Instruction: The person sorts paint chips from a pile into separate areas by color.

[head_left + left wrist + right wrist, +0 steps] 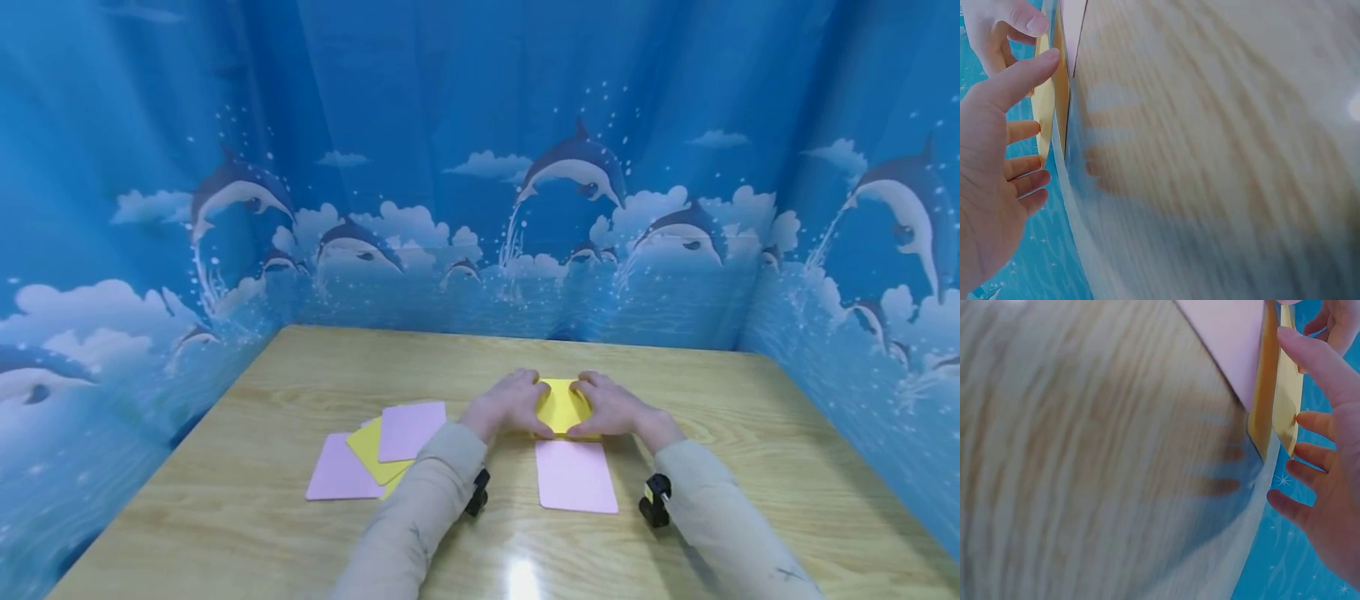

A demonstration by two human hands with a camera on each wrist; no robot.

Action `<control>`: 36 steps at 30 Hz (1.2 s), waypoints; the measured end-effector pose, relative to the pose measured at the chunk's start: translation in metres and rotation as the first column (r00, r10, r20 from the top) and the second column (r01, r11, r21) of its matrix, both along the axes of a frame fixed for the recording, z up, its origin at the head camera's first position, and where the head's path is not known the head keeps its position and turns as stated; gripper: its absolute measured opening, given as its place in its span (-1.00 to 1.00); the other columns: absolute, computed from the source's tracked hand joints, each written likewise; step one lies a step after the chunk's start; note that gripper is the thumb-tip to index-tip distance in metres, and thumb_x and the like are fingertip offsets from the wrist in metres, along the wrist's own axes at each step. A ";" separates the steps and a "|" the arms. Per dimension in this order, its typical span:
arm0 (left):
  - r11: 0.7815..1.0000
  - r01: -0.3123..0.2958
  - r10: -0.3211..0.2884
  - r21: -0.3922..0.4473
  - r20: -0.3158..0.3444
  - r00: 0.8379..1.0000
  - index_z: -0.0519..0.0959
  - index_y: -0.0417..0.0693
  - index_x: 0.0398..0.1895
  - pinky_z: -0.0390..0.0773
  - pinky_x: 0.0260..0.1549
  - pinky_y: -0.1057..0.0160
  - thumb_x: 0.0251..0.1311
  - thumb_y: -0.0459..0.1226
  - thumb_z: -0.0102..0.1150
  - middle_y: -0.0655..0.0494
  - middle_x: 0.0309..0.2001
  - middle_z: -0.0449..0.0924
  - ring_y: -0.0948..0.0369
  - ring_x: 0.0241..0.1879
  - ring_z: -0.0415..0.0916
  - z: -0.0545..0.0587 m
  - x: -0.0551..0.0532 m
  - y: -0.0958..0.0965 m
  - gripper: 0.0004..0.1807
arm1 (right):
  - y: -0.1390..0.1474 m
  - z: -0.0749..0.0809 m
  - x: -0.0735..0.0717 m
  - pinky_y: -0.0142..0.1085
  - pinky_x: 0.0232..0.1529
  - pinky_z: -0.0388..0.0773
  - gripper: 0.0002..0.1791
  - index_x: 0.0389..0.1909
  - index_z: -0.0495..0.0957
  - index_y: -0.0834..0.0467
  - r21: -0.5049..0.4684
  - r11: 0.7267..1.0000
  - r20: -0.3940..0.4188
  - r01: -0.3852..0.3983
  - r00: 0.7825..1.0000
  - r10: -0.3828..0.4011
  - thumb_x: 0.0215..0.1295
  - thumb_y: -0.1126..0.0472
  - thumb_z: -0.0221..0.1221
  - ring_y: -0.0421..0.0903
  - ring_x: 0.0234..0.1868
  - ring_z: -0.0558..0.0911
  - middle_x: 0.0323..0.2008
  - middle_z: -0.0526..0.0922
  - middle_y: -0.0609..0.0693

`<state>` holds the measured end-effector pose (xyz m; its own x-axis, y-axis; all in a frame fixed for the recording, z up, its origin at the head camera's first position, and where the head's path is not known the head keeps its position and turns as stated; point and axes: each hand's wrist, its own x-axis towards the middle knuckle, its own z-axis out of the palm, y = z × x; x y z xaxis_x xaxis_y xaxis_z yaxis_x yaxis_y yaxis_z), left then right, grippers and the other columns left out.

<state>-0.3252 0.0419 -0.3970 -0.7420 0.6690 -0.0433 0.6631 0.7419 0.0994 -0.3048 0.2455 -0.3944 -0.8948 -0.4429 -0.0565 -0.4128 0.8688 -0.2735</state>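
Observation:
Between my two hands is a yellow square card (558, 406), raised a little off the table. My left hand (510, 402) grips its left side, thumb at the near edge and fingers beyond. On the other side my right hand (611, 407) holds it the same way. Both wrist views show the held card (1287, 394) edge-on, with a gap beneath it. Under it a second yellow card (1061, 87) lies on the table. Just in front, nearer my body, lies a pink square card (576, 477) with rounded corners.
To the left is a loose overlapping pile: a pink card (341, 471) at the bottom left, a yellow card (366, 452) and another pink card (412, 432) on top. The wooden table (247, 467) is enclosed by a blue dolphin-print curtain (420, 167).

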 end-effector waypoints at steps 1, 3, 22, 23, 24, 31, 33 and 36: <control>1.000 0.002 -0.002 -0.001 -0.003 1.000 0.39 -0.07 0.22 0.26 0.15 0.25 -0.05 0.21 0.22 -0.04 0.17 0.31 0.12 0.12 0.25 0.000 0.000 0.000 -0.18 | 0.000 -0.001 0.000 0.12 0.16 0.25 -0.06 0.24 0.29 0.32 0.002 1.000 -0.006 -0.009 1.000 0.009 -0.05 -0.20 0.31 0.27 0.23 0.24 0.26 0.19 0.33; 1.000 0.004 -0.004 -0.001 -0.011 1.000 0.40 -0.07 0.20 0.28 0.14 0.26 -0.05 0.20 0.23 -0.03 0.14 0.33 0.13 0.10 0.27 -0.002 0.000 0.000 -0.20 | 0.000 -0.002 -0.001 0.10 0.16 0.26 -0.08 0.22 0.29 0.34 0.003 1.000 -0.011 -0.019 1.000 0.019 -0.04 -0.18 0.31 0.27 0.22 0.26 0.25 0.20 0.34; 0.998 -0.037 0.041 -0.043 0.103 0.994 0.30 0.01 0.31 0.07 0.29 0.15 0.01 0.24 0.13 -0.01 0.32 0.19 0.08 0.32 0.09 -0.005 -0.004 0.003 -0.17 | -0.001 -0.009 -0.005 0.13 0.18 0.22 -0.06 0.25 0.28 0.28 0.044 0.999 0.057 0.022 0.998 -0.024 -0.02 -0.26 0.25 0.24 0.24 0.24 0.27 0.20 0.30; 0.998 -0.038 0.043 -0.046 0.108 0.993 0.29 0.02 0.32 0.05 0.29 0.14 0.02 0.24 0.12 0.00 0.33 0.18 0.08 0.33 0.07 -0.005 -0.003 0.002 -0.17 | -0.001 -0.009 -0.004 0.13 0.18 0.21 -0.06 0.25 0.28 0.28 0.043 0.999 0.057 0.020 0.998 -0.022 -0.02 -0.27 0.25 0.24 0.24 0.24 0.27 0.20 0.30; 0.998 -0.039 0.044 -0.045 0.110 0.993 0.28 0.02 0.32 0.04 0.30 0.14 0.03 0.24 0.12 0.00 0.34 0.17 0.08 0.34 0.05 -0.005 -0.003 0.002 -0.17 | -0.001 -0.009 -0.004 0.13 0.18 0.21 -0.06 0.26 0.28 0.28 0.042 0.999 0.057 0.018 0.998 -0.020 -0.01 -0.27 0.25 0.25 0.24 0.24 0.27 0.20 0.30; 0.999 0.008 -0.007 -0.042 0.027 1.000 0.30 0.02 0.30 0.03 0.30 0.15 0.07 0.25 0.06 0.02 0.31 0.21 0.11 0.31 0.08 -0.005 -0.004 -0.001 -0.21 | 0.001 -0.010 -0.003 0.19 0.17 0.17 -0.06 0.28 0.25 0.27 0.062 0.998 0.041 0.022 0.999 -0.025 0.04 -0.31 0.18 0.25 0.26 0.20 0.29 0.17 0.30; 0.999 0.022 -0.023 -0.046 -0.026 0.999 0.32 0.01 0.28 0.07 0.28 0.15 0.08 0.26 0.04 0.03 0.27 0.25 0.13 0.27 0.13 -0.004 -0.004 -0.002 -0.22 | 0.001 -0.010 -0.003 0.20 0.17 0.17 -0.06 0.29 0.24 0.27 0.081 0.997 0.013 0.020 1.000 -0.021 0.07 -0.32 0.15 0.25 0.26 0.21 0.28 0.18 0.30; 0.997 0.034 -0.041 -0.066 -0.107 0.993 0.35 0.00 0.25 0.16 0.23 0.15 0.09 0.26 0.02 0.05 0.19 0.32 0.14 0.20 0.21 0.000 -0.005 -0.002 -0.24 | 0.001 -0.008 -0.003 0.22 0.13 0.20 -0.09 0.27 0.26 0.29 0.100 0.995 -0.040 0.016 0.999 -0.012 0.10 -0.32 0.12 0.25 0.23 0.24 0.25 0.23 0.31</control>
